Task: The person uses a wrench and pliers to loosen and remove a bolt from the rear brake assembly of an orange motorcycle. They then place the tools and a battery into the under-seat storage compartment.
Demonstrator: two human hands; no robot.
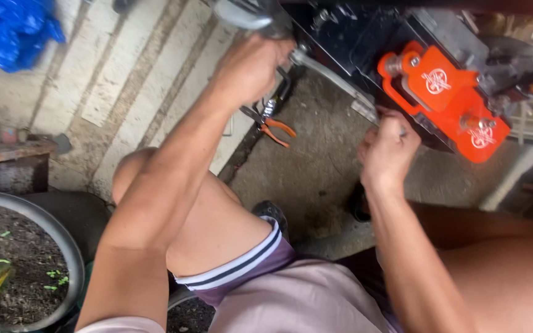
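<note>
2 hands work: left hand grip closed around a metal bar; right hand grip pinched shut below the orange bracket.

The left hand was clenched, arm stretched far forward. The right hand was curled into a tight grip, well right of the left hand and nearer the body.

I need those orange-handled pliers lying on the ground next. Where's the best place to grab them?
Take the pliers by the two orange handles, coming from above on the right: they lie flat on the concrete, handles splayed toward open floor, while the metal jaws point under the left hand.
</note>
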